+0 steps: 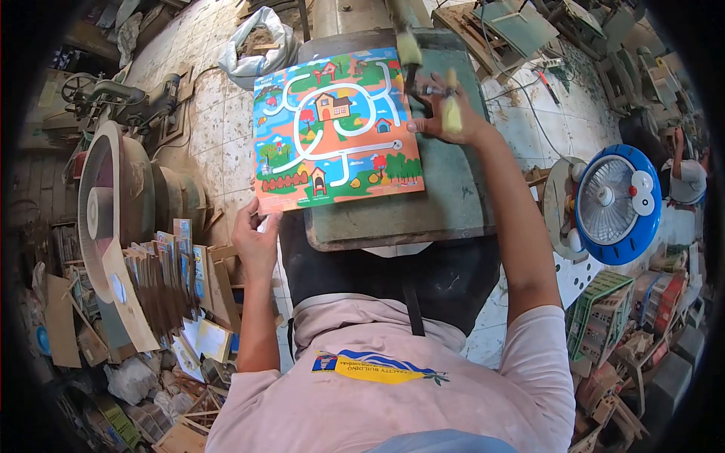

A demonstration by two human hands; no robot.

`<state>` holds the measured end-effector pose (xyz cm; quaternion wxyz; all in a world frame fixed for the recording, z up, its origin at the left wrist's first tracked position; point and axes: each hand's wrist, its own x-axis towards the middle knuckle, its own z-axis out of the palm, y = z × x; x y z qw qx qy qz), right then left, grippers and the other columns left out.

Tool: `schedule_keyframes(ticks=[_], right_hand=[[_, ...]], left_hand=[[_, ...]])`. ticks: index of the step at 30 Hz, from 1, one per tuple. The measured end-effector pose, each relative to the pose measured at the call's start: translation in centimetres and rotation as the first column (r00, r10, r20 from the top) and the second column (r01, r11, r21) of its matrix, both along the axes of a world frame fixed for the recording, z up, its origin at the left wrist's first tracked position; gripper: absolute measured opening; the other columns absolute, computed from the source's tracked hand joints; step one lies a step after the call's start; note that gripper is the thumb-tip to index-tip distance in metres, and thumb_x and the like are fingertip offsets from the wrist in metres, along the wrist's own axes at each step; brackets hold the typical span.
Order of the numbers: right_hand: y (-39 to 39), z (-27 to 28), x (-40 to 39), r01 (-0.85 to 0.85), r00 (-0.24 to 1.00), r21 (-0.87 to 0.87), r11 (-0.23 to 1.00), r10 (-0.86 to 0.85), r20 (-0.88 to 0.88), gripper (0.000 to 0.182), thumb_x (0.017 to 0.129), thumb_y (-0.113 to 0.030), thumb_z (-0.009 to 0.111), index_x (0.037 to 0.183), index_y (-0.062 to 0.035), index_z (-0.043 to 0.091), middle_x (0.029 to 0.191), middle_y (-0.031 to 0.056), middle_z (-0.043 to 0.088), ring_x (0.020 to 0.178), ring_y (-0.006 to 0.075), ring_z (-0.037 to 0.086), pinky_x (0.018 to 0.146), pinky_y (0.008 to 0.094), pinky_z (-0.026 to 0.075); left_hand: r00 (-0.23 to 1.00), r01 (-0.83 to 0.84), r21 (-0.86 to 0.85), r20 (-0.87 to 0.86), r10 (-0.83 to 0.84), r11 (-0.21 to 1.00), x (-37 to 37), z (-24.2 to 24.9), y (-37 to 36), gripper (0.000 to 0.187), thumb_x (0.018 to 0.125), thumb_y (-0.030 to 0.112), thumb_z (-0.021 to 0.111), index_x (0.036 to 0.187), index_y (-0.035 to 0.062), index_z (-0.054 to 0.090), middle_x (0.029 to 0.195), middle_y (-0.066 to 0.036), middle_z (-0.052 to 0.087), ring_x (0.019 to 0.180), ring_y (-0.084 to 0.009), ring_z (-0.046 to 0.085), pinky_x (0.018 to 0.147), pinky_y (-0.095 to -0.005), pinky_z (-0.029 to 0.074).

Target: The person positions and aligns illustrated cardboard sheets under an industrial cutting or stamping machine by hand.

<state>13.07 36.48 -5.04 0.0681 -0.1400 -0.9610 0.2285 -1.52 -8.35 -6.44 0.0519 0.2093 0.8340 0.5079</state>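
A square board (283,121) printed with a bright picture of houses, trees and white winding tracks lies over a grey-green metal machine table (400,223). My left hand (257,238) pinches its near left corner, which overhangs the table. At the right edge, my right hand (449,113) has its thumb against the board and its other fingers bent beside it; pale yellow material covers part of the fingers. Just beyond those fingers, an upright machine part (408,49) with a yellowish end comes down beside the board's far right corner. The cutting point, if any, is hidden.
A white sack (259,45) stands behind the table. Left is a large round machine wheel (102,211), with several thin boards (162,264) stacked upright nearby. A blue fan (618,204) and green crate (599,317) are at right. Another person (687,177) is at far right.
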Motion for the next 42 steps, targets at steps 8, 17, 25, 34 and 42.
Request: schedule_keyframes(ticks=[8, 17, 25, 34, 42], right_hand=[[-8.5, 2.5, 6.8, 0.048, 0.999, -0.139, 0.989, -0.046, 0.019, 0.070, 0.088, -0.040, 0.083, 0.149, -0.0157, 0.059, 0.158, 0.0123, 0.054, 0.152, 0.0366, 0.044, 0.125, 0.0661, 0.024], [-13.0, 2.8, 8.7, 0.187, 0.982, -0.005, 0.982, -0.187, -0.031, 0.073, 0.084, -0.040, 0.084, 0.148, -0.0143, 0.060, 0.160, 0.0076, 0.054, 0.152, 0.0339, 0.043, 0.126, 0.0611, 0.027], [-9.3, 3.9, 9.4, 0.064, 0.998, 0.001, 0.998, -0.064, 0.003, 0.071, 0.086, -0.040, 0.082, 0.150, -0.0197, 0.060, 0.163, 0.0072, 0.051, 0.153, 0.0363, 0.042, 0.126, 0.0603, 0.029], [-4.9, 5.1, 9.8, 0.035, 0.996, -0.081, 0.996, -0.028, 0.084, 0.059, 0.089, -0.023, 0.079, 0.146, -0.0203, 0.065, 0.160, 0.0174, 0.050, 0.151, 0.0420, 0.042, 0.123, 0.0526, 0.038], [-7.1, 5.9, 11.4, 0.148, 0.988, -0.006, 0.989, -0.148, -0.029, 0.053, 0.092, -0.017, 0.077, 0.143, -0.0114, 0.066, 0.158, 0.0199, 0.051, 0.148, 0.0438, 0.045, 0.117, 0.0510, 0.045]], left_hand=[[0.872, 0.245, -0.239, -0.369, -0.321, 0.940, -4.9, 8.5, 9.6, 0.058, 0.086, 0.023, 0.086, 0.134, -0.0017, 0.063, 0.137, -0.023, 0.062, 0.123, -0.0414, 0.064, 0.107, -0.0490, 0.050], [0.460, 0.407, -0.770, -0.293, -0.838, 0.492, -12.9, 6.9, 26.4, 0.081, 0.086, 0.061, 0.077, 0.158, 0.0309, 0.054, 0.158, -0.022, 0.048, 0.146, -0.0431, 0.047, 0.121, -0.0558, 0.037], [0.468, 0.423, -0.774, -0.259, -0.845, 0.471, -14.0, 6.9, 23.0, 0.091, 0.080, 0.079, 0.073, 0.155, 0.0303, 0.059, 0.149, -0.022, 0.054, 0.139, -0.0419, 0.053, 0.113, -0.0600, 0.041], [0.656, 0.294, -0.798, -0.232, -0.719, 0.526, -7.1, 9.0, 16.3, 0.083, 0.087, 0.069, 0.072, 0.152, 0.0185, 0.060, 0.134, -0.026, 0.058, 0.124, -0.0459, 0.059, 0.104, -0.0530, 0.051], [0.652, 0.267, -0.729, -0.345, -0.675, 0.630, -2.2, 8.1, 14.3, 0.072, 0.089, 0.047, 0.078, 0.151, 0.0169, 0.058, 0.165, -0.025, 0.041, 0.150, -0.0470, 0.041, 0.119, -0.0623, 0.035]])
